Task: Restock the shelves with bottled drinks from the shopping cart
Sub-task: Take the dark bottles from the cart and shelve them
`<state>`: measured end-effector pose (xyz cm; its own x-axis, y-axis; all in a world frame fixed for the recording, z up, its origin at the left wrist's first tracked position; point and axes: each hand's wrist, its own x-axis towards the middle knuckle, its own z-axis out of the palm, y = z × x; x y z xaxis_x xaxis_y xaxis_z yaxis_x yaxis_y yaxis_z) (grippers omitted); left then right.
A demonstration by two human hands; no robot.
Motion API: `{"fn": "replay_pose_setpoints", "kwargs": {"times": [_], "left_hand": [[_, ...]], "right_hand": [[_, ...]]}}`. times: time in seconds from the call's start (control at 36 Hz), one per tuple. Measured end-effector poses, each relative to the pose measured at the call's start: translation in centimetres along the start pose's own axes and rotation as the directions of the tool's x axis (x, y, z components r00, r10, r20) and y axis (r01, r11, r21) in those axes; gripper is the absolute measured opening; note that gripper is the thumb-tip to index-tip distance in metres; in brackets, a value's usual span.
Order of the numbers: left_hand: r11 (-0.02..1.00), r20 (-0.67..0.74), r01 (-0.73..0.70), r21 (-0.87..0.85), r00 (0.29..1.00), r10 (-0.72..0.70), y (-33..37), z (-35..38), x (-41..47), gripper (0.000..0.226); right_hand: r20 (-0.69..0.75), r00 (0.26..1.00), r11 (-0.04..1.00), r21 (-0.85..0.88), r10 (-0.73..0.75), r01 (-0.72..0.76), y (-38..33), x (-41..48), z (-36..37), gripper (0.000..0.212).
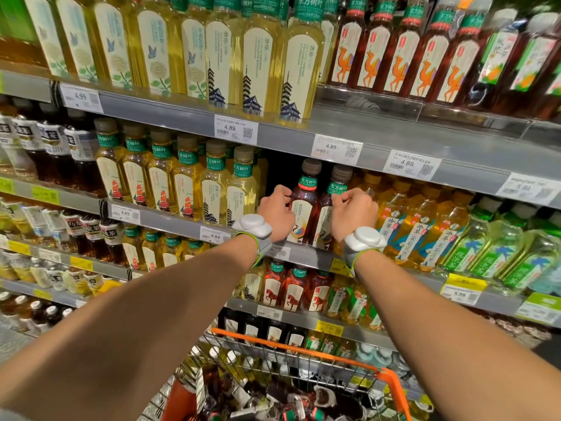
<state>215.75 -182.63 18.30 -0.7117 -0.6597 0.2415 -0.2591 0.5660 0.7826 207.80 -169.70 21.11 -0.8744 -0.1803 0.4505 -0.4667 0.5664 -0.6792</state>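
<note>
Two dark red tea bottles stand side by side at the front edge of the second shelf, in a dark gap between yellow tea rows. My left hand grips the left red bottle at its shoulder. My right hand holds the right red bottle, fingers curled at its green neck label. Both wrists carry white sensor bands. The shopping cart, wire with an orange rim, sits below my arms and holds several bottles.
Shelves full of tea bottles surround the gap: yellow bottles to the left, orange-capped yellow ones to the right, tall bottles on the shelf above. Price tags line the shelf edges. The cart stands close against the lower shelves.
</note>
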Motion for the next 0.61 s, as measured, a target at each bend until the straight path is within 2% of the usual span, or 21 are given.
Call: {"fn": "replay_pose_setpoints", "kwargs": {"times": [0.25,0.36,0.53,0.61], "left_hand": [[0.999,0.049,0.004,-0.050,0.999,-0.001,-0.4,-0.4,-0.6,0.043],[0.995,-0.058,0.019,-0.103,0.998,-0.025,-0.7,0.4,-2.1,0.039],[0.980,0.038,0.115,-0.164,0.993,-0.110,-2.9,2.2,-5.6,0.025],[0.972,0.129,0.193,-0.134,0.976,-0.176,-4.3,3.9,-8.8,0.024]], "right_hand": [[0.016,0.999,0.999,-0.024,0.047,-0.046,0.2,-1.3,0.4,0.021],[0.040,0.997,0.997,-0.032,0.069,-0.068,0.8,-2.7,0.5,0.020],[0.174,0.975,0.990,-0.051,0.136,-0.129,3.3,-7.3,1.9,0.024],[0.316,0.916,0.968,-0.039,0.246,-0.246,6.1,-9.7,2.4,0.027]]}}
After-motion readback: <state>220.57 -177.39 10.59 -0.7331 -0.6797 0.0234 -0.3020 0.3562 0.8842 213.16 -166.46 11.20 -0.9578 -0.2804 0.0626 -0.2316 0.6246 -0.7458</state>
